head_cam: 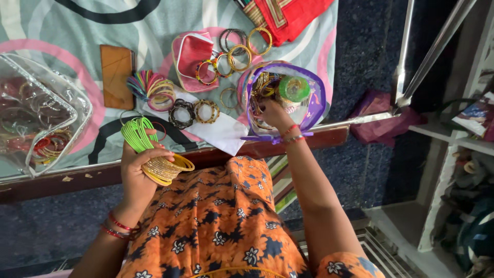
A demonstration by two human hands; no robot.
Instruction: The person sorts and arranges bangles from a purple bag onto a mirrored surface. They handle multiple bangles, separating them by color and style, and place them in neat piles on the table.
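My left hand (138, 172) grips green bangles (137, 134) and gold bangles (165, 169). My right hand (274, 114) reaches into the purple pouch (315, 103); its grip is hidden.

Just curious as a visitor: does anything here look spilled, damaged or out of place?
Nothing looks spilled or broken. Loose bangle sets lie scattered over the patterned cloth, and a white paper sheet hangs past the ledge.

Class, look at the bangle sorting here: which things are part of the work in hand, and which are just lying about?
In hand:
left hand holding green bangles and gold bangles
right hand reaching inside the purple-trimmed clear pouch

Lying about:
brown wallet
red cloth
pink pouch
clear bag at the left
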